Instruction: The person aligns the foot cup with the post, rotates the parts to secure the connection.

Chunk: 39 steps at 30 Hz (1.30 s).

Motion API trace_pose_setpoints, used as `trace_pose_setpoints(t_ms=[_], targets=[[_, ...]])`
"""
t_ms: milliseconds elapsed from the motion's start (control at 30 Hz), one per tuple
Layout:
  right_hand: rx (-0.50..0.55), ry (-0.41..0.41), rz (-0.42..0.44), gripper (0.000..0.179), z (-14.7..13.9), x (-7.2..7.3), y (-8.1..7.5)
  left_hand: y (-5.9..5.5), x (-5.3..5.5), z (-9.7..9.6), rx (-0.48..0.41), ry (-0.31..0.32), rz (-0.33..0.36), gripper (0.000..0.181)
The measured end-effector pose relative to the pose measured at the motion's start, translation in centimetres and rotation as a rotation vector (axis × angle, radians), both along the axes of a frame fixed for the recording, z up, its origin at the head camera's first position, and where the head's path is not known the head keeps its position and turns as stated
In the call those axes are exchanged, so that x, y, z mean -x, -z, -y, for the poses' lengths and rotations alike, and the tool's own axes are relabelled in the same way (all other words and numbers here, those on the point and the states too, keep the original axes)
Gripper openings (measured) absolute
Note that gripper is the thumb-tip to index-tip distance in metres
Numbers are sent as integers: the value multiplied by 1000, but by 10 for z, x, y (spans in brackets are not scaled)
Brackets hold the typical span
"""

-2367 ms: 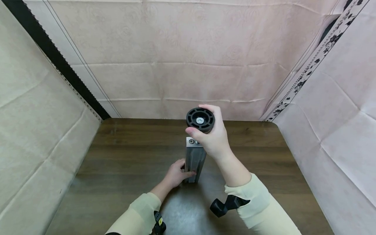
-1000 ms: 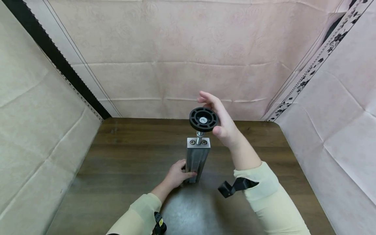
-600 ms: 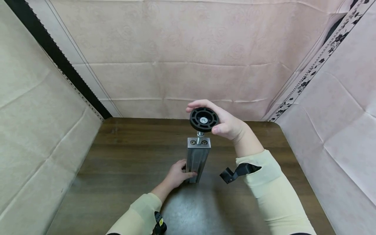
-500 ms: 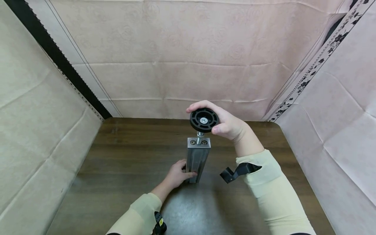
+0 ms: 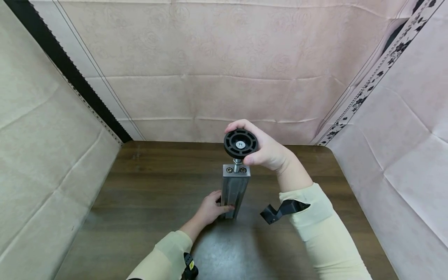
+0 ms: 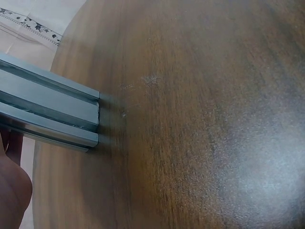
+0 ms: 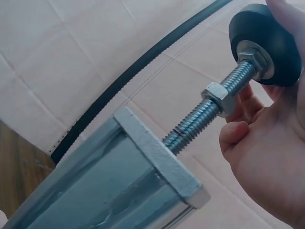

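Observation:
A silver aluminium profile (image 5: 232,190) stands upright on the table. My left hand (image 5: 210,208) holds it low down, the thumb across its near face. Two bolts fix a metal end plate (image 5: 229,174) to its top. From the plate rises a leveling foot (image 5: 240,144) with a black round base. My right hand (image 5: 269,153) grips that base by its rim, the thumb on the near side and fingers behind. In the right wrist view a hex nut (image 7: 219,99) sits partway along the threaded rod (image 7: 195,125), apart from the plate.
The brown wood-grain table (image 5: 147,202) has rounded far corners. Pale creased cloth (image 5: 210,93) hangs behind it, with more cloth at both sides. A black camera mount (image 5: 285,210) is strapped over the right sleeve.
My right hand lets go of the black base, swings its fingers back, then takes the rim again. Since then the hand and base have shifted slightly left. The left hand keeps its hold.

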State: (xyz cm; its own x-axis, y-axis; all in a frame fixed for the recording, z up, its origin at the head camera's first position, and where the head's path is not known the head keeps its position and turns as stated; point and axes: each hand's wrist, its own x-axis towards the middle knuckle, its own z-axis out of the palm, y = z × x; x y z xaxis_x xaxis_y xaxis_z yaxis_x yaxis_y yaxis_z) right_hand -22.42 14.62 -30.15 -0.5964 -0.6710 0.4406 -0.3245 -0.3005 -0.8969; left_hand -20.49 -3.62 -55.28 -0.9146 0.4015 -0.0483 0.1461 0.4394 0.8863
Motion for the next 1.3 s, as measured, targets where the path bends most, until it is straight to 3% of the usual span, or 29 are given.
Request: trace_pose_setpoints(t_ms=[133, 567, 1033, 1300], targets=[[17, 30, 47, 71, 2, -3, 2, -1, 0, 0, -1, -5, 12, 54], [34, 191, 44, 75, 8, -17, 6, -2, -1, 0, -10, -15, 18, 53], [1, 354, 9, 87, 12, -28, 7, -1, -3, -1, -34, -21, 38, 51], [-17, 458, -57, 89, 15, -32, 8, -4, -5, -1, -59, -22, 54, 49]])
